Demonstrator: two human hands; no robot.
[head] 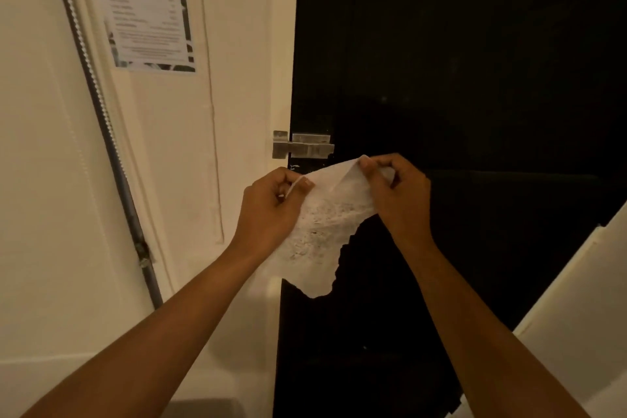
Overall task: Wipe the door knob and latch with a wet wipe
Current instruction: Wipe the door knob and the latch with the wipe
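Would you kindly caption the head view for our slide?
Both hands spread a wet wipe just below the door latch.

From my remote station I see a printed notice (151, 7) stuck to the cream wall (40, 146), with a ribbed metal conduit (101, 119) running diagonally beside it.

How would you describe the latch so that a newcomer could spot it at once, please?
Find the black door against the cream wall. Along the door's left edge, just above the wet wipe held in both hands, sits the latch. It is the only shiny metal piece, bridging door and frame.
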